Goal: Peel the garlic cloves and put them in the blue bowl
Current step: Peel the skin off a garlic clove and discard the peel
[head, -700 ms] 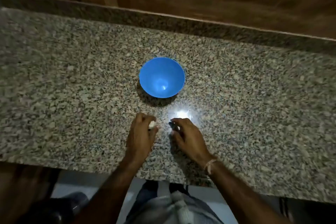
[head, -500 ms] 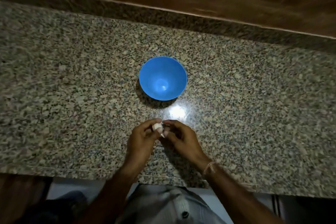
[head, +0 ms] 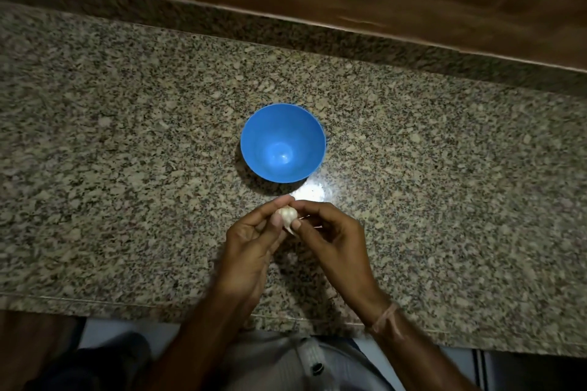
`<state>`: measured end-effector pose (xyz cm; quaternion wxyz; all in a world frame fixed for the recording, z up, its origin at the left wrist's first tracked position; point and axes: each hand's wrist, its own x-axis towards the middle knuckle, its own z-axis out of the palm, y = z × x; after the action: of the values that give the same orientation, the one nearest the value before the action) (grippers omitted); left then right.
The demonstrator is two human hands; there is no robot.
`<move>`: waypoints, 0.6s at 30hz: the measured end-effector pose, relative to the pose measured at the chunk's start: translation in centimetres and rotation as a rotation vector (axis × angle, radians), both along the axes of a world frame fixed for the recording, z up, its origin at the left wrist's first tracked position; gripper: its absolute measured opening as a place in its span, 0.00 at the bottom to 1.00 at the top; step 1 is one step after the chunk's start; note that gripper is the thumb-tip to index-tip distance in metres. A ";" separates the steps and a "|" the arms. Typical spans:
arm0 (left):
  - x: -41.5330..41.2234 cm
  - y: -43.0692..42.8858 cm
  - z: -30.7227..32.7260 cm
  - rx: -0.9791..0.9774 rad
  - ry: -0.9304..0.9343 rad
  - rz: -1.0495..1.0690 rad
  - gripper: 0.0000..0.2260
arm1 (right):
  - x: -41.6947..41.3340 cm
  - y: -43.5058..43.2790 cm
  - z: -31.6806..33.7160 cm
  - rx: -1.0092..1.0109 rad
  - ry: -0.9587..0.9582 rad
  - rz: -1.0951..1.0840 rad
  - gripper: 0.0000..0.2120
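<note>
clove now between both hands

No text, label, brand, number or sign can be read anywhere in the view.
</note>
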<state>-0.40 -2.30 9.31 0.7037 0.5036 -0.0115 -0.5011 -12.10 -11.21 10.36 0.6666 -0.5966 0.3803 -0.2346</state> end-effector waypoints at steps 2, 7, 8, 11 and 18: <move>-0.6 -0.8 0.6 0.015 -0.002 0.030 0.16 | -0.6 -0.9 0.3 -0.015 -0.028 0.033 0.13; -2.2 -2.5 1.9 0.048 -0.057 0.039 0.13 | -2.1 -3.3 0.8 0.031 -0.080 0.068 0.13; -2.6 -2.8 2.0 0.063 -0.073 0.039 0.12 | -2.4 -3.7 0.8 0.022 -0.086 0.079 0.13; -3.6 -3.5 2.0 0.070 -0.080 0.073 0.13 | -3.1 -4.9 0.9 -0.104 -0.069 0.106 0.13; -5.0 -5.2 2.2 0.087 -0.118 0.129 0.16 | -3.9 -6.7 0.7 -0.296 0.035 0.187 0.16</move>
<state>-5.35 -7.54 11.48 0.7099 0.5621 0.0012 -0.4242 -15.98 -17.95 11.02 0.5835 -0.7251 0.2959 -0.2146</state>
